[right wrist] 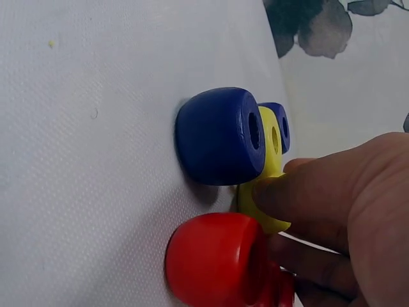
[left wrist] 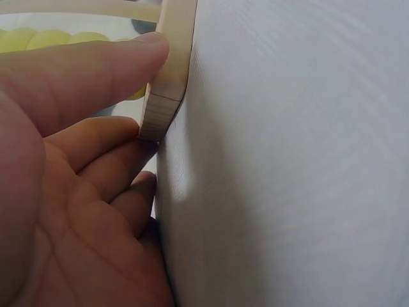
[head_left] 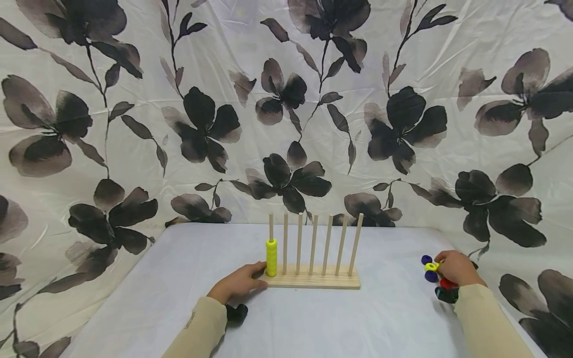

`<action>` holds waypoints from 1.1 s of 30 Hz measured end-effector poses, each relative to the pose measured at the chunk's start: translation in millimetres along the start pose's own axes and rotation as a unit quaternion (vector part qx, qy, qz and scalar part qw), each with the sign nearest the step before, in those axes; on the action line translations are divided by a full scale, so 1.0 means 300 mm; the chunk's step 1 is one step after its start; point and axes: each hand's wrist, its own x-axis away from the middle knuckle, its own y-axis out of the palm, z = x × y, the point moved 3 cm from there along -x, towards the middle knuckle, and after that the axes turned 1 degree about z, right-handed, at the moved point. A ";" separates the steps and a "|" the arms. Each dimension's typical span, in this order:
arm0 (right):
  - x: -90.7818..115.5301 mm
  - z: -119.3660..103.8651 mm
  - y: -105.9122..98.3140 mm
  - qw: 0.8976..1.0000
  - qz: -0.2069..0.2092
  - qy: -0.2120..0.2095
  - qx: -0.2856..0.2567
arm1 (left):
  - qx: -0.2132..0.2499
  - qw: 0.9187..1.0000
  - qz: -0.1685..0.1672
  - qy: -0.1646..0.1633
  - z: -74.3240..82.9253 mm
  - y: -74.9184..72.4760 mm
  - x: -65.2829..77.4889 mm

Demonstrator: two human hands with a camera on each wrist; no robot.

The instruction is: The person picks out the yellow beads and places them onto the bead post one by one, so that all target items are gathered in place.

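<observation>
A wooden peg stand (head_left: 313,283) with several upright rods stands on the table. Yellow beads (head_left: 271,258) are stacked on its leftmost rod. My left hand (head_left: 237,283) grips the left end of the base, thumb (left wrist: 121,61) along one face and fingertips at the end edge. Far to the right, my right hand (head_left: 460,268) reaches into a group of loose beads. Its thumb and fingers pinch a yellow bead (right wrist: 250,208), partly hidden by the thumb. Around it lie a blue bead (right wrist: 217,137), another yellow bead (right wrist: 271,137), a farther blue bead (right wrist: 285,128) and a red bead (right wrist: 208,259).
The white-covered table (head_left: 358,323) runs back to a floral cloth (head_left: 286,124) hanging behind it. More red beads (right wrist: 286,288) are partly hidden beneath the right hand. The other rods (head_left: 329,243) stand bare, right of the yellow stack.
</observation>
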 end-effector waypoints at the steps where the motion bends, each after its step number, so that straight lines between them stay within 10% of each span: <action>1: 0.004 -0.001 0.000 1.000 -0.002 0.000 0.000 | -0.001 1.000 -0.001 0.001 -0.001 0.001 -0.001; 12: 0.027 0.001 0.000 0.999 0.011 0.021 -0.048 | -0.010 1.000 0.001 -0.003 -0.001 0.000 0.004; 33: 0.100 -0.137 0.025 0.993 0.069 -0.080 -0.047 | -0.008 1.000 -0.002 0.010 -0.012 0.000 -0.013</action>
